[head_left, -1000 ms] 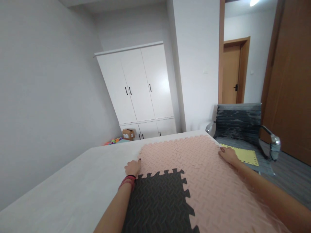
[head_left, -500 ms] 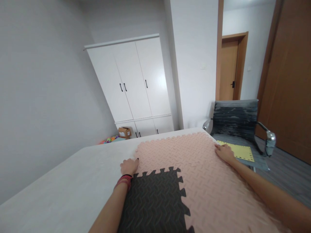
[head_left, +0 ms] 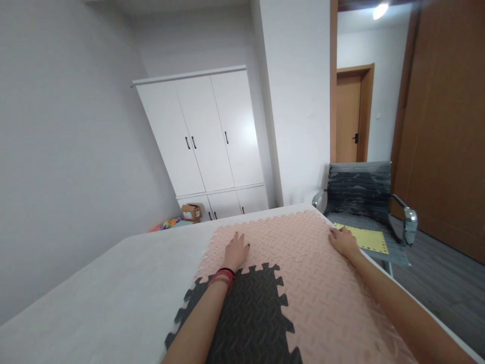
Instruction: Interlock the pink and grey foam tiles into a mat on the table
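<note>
Pink foam mats (head_left: 303, 263) with a woven texture lie flat on a white table (head_left: 113, 288). A black foam tile (head_left: 250, 313) with jigsaw edges lies at the near side, bordered by pink at its far and right edges. My left hand (head_left: 236, 251) rests on the pink mat just beyond the black tile, fingers apart, holding nothing; its forearm crosses over the black tile. At the right edge of the pink mat lies my right hand (head_left: 344, 241), its fingers bent over the mat's border. Whether it pinches the edge is too small to tell.
A dark chair (head_left: 358, 189) with a yellow sheet (head_left: 367, 239) on its seat stands beyond the table's right edge. Past the far edge are a cardboard box (head_left: 191, 212), colourful items (head_left: 170, 223) and a white wardrobe (head_left: 204, 136).
My left hand has moved right, from the pink mat's left edge onto its surface, and its fingers have spread. My right hand stays at the right edge. The view has tilted slightly up.
</note>
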`<state>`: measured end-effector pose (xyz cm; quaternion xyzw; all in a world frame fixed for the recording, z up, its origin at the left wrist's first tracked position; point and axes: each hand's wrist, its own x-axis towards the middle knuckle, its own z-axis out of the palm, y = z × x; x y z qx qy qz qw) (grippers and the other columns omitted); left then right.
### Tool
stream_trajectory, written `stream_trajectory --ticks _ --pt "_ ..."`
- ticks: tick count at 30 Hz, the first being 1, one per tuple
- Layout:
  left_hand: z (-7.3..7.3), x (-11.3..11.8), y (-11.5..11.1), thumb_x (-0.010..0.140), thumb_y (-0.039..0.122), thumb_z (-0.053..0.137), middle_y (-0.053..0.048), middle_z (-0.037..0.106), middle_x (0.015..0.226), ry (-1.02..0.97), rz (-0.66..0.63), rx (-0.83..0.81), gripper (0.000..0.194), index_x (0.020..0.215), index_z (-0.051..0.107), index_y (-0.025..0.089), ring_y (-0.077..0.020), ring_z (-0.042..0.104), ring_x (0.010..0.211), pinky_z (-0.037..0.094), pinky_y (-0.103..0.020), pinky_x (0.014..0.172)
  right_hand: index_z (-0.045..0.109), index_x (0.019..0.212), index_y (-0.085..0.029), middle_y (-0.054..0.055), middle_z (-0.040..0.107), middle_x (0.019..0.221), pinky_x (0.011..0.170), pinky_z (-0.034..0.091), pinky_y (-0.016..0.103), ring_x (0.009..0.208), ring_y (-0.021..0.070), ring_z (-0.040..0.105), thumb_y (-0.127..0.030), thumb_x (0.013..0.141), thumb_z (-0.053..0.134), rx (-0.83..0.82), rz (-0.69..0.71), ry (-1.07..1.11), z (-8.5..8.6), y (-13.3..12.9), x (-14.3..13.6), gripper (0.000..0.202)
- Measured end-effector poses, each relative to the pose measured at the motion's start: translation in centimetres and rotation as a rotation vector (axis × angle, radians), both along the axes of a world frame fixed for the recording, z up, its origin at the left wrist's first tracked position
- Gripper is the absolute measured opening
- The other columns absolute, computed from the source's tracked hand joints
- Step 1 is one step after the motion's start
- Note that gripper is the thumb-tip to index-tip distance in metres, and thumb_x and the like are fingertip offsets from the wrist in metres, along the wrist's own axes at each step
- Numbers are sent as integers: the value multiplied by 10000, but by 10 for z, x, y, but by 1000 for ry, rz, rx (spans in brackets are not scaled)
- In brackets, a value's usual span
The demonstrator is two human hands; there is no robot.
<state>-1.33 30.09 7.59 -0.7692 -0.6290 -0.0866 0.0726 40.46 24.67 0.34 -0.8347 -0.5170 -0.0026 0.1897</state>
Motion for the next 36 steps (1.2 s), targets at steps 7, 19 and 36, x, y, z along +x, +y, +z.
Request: stream_trajectory --ticks 7,19,36 --pt "-19 70 6 883 387 541 -93 497 1318 30 -400 -62 414 1246 499 191 -239 511 1166 442 -495 977 586 1233 -232 128 536 1129 915 401 385 1106 257 497 -374 891 352 31 -17 -18 1 2 0 438" --pt "-16 81 -3 874 425 543 -95 506 1312 71 -250 -12 431 1227 514 179 -254 479 1209 380 -532 1024 595 1217 -216 140 544 1122 888 408 391 1089 270 506 -362 890 346 21 -28 -65 1 3 -2 436" --pt "27 8 -209 866 496 378 -157 338 1481 31 -317 -375 698 1411 340 61 -318 287 1382 189 -524 1157 608 1209 -225 152 551 1122 879 416 407 1067 277 517 -370 888 331 49 -6 -39 -1 -3 0 449"
